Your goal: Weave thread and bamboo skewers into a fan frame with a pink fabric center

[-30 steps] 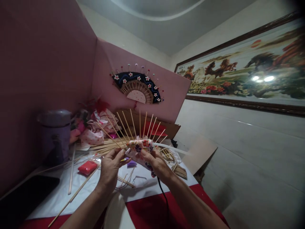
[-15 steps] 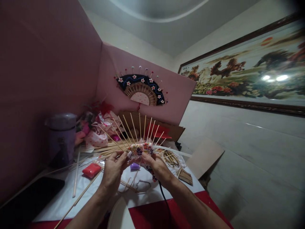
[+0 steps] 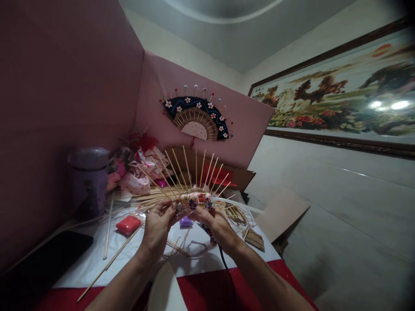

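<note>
My right hand point(image 3: 220, 226) is wrapped round a floral-patterned hot glue gun point(image 3: 196, 201) lying sideways, its nozzle end toward the left. A long white glue stick point(image 3: 240, 205) sticks out of its back, and a black cord point(image 3: 223, 259) hangs below the handle. Behind the gun, thin wooden sticks point(image 3: 196, 168) spread upward in a fan shape; their lower ends are hidden by the gun and my fingers. My left hand point(image 3: 158, 222) is closed in a pinch at the left side of this stick fan, close to the nozzle.
A decorated dark-blue fan point(image 3: 197, 114) is on the pink board behind. On the white-covered table lie a red packet point(image 3: 129, 224), a purple packet point(image 3: 186, 221), loose sticks point(image 3: 110, 263), a cardboard piece point(image 3: 253, 239) and a dark phone-like slab point(image 3: 48, 263). A purple cup point(image 3: 89, 185) stands left.
The whole view has shifted slightly, so things sit a little farther right and higher. Both hands keep their hold, with the glue gun in the same place before the sticks.
</note>
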### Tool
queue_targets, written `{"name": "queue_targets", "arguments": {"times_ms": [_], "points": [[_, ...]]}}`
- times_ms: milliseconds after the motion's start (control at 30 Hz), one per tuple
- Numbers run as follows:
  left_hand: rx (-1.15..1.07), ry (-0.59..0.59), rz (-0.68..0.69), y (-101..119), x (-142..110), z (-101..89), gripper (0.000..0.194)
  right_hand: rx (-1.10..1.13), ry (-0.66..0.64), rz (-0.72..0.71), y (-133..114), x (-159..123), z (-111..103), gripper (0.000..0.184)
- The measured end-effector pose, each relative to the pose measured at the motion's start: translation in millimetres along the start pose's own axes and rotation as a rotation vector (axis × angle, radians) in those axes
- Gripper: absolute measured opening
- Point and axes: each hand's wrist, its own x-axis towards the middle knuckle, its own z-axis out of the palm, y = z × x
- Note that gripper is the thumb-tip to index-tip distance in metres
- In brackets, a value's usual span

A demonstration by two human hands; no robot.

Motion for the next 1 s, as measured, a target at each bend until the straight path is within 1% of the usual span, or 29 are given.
{"name": "queue_targets", "arguments": {"times_ms": [133, 400, 633, 767, 900, 1000], "points": [[-0.012, 0.026, 0.001, -0.4, 0.1, 0.1, 0.034, 0.01, 0.006, -0.01, 0.6, 1.6, 2.6, 0.044], [-0.007, 0.035, 0.002, 0.0, -0.2, 0.4, 0.032, -0.141, 0.078, -0.014, -0.8, -0.1, 3.5, 0.041], [0.003, 0.03, 0.016, -0.3, 0.2, 0.7, 0.029, -0.181, 0.051, -0.032, 1.6, -0.3, 3.3, 0.039], [0.013, 0.043, 0.017, -0.2, 0.4, 1.3, 0.027, -0.199, 0.055, -0.038, 5.0, 0.5, 3.8, 0.04], [0.006, 0.031, 0.023, 0.1, -0.2, 1.6, 0.03, -0.151, 0.052, -0.048, 3.5, 0.0, 6.8, 0.041], [0.007, 0.015, 0.017, -0.4, -0.6, 1.1, 0.031, -0.165, 0.069, -0.041, 0.5, -1.4, 9.2, 0.042]]}}
